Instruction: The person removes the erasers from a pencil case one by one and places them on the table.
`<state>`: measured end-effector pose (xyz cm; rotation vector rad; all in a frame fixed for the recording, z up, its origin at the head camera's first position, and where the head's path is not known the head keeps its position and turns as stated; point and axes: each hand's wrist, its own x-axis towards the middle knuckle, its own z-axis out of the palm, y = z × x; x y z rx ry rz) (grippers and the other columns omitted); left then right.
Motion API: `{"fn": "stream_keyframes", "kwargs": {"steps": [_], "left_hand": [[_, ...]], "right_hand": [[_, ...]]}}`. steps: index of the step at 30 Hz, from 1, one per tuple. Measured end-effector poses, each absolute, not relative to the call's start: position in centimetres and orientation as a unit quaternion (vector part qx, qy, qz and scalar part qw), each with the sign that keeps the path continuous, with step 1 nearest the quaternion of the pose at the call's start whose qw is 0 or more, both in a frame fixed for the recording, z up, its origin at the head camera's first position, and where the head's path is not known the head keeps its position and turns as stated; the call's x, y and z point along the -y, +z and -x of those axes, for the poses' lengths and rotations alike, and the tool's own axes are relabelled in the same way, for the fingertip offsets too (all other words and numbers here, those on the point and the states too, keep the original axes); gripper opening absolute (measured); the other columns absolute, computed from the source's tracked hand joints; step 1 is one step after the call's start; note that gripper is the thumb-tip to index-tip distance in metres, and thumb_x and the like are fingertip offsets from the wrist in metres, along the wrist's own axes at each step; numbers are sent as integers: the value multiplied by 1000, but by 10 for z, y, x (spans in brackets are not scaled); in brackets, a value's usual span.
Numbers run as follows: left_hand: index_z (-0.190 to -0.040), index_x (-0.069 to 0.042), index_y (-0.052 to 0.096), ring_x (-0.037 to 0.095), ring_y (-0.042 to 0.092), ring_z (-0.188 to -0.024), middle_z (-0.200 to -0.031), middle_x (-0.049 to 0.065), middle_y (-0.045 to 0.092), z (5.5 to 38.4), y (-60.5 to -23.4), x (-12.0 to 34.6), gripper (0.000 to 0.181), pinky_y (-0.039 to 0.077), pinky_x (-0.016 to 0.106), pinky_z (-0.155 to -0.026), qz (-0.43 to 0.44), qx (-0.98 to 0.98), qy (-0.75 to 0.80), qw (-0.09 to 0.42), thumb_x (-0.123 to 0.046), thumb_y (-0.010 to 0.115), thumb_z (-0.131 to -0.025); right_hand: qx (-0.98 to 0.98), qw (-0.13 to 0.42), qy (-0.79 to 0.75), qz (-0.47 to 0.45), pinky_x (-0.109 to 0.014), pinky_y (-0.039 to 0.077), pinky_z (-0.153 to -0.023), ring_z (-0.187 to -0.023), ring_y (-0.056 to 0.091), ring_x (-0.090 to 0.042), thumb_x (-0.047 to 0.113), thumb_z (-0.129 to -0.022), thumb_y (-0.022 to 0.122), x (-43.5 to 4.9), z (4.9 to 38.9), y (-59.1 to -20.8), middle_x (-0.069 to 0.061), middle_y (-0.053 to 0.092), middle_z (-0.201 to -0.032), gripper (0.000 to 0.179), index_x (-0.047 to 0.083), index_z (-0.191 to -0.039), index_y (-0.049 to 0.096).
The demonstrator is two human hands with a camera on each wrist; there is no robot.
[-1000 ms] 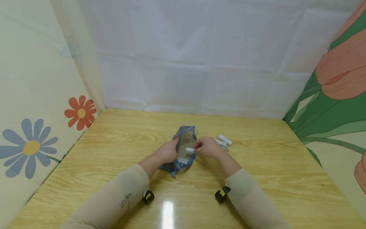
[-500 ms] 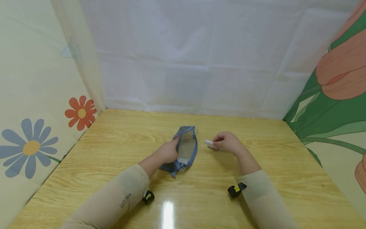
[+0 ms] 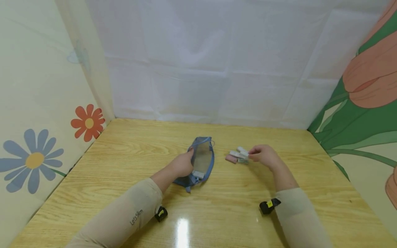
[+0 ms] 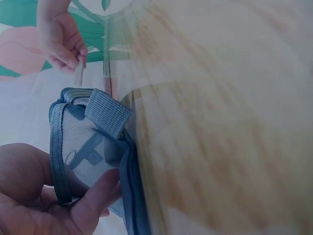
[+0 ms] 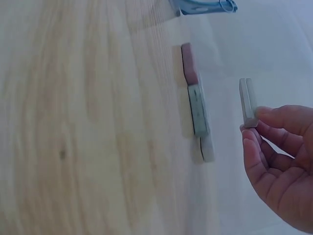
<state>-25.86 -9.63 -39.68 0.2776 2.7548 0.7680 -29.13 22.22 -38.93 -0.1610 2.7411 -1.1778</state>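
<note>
In the head view my left hand [image 3: 181,163] grips the edge of a blue zip pouch [image 3: 203,155] with a see-through mesh side, its mouth apart. A pale grey-white piece [image 3: 197,174] shows at its near end. My right hand [image 3: 265,156] pinches a small white rectangular stick [image 5: 247,100] between thumb and fingertips, to the right of the pouch. Beside and below it on the table lie a pink stick [image 3: 231,158], a pale green stick [image 5: 198,110] and at least one white stick [image 3: 236,154]. What kind of sticks they are, I cannot tell.
The wooden table [image 3: 139,137] ends at a white cloth [image 3: 192,86] behind. Flower-patterned panels [image 3: 34,79] stand at both sides. A black wrist camera [image 3: 269,206] sits under each forearm.
My right hand, pinching a white stick, has moved right from above the pouch to the other sticks, uncovering the pink one. My left hand and the pouch have stayed put.
</note>
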Motion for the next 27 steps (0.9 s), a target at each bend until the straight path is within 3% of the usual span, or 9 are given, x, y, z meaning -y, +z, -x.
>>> {"fn": "stream_keyframes", "kwargs": {"steps": [7,14,20,27], "left_hand": [[-146,-1,14,23,55,-76,-139,20,39,259,-397,95,75,41,26,-50,-93,-949,268,137,6,47,-78],[-145,-1,14,24,55,-87,-139,21,39,258,-396,95,76,42,26,-51,-93,-951,265,134,5,48,-78],[-145,-1,14,24,56,-85,-138,21,40,257,-395,95,75,41,27,-50,-96,-950,265,133,6,47,-78],[-146,-2,13,19,51,-60,-136,21,43,258,-396,97,75,40,26,-47,-91,-943,284,146,5,47,-79]], "right_hand": [[-924,76,-372,38,-36,47,-74,-84,57,-22,14,-85,62,-238,294,-394,-12,63,-92,21,-2,-98,65],[-929,85,-360,24,-29,44,-65,-75,54,-18,12,-84,61,-248,298,-404,-7,62,-82,19,-3,-96,65],[-929,100,-357,-5,-26,44,-63,-74,54,-16,12,-83,63,-249,300,-409,-6,62,-82,18,-1,-95,65],[-932,93,-350,-6,-24,44,-61,-70,54,-13,11,-82,64,-245,300,-412,-4,62,-79,18,-3,-94,66]]}}
